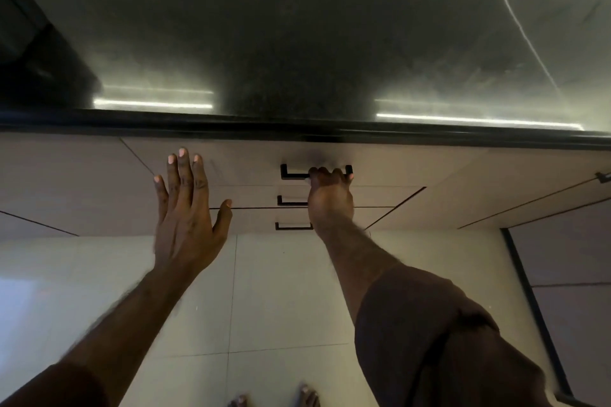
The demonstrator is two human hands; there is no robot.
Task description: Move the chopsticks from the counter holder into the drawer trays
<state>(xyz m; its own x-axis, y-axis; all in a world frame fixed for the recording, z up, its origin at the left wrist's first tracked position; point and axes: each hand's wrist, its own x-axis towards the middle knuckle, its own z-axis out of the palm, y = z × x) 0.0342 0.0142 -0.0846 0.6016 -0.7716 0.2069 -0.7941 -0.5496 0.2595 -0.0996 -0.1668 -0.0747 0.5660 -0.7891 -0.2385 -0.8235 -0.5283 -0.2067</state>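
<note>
My right hand (pixel 330 190) grips the black bar handle (pixel 294 175) of the top drawer (pixel 244 163), which looks closed under the counter edge. My left hand (pixel 186 208) is held flat with fingers spread and straight in front of the drawer fronts to the left of the handles, holding nothing. No chopsticks, holder or drawer trays are visible in this view.
A dark glossy counter (pixel 297 43) spans the top, with light-strip reflections. Two lower drawers with black handles (pixel 292 200) (pixel 292 226) sit beneath the top one. Cabinet doors flank the drawers. Pale floor tiles (pixel 281 291) lie below, and bare toes (pixel 307 395) show at the bottom edge.
</note>
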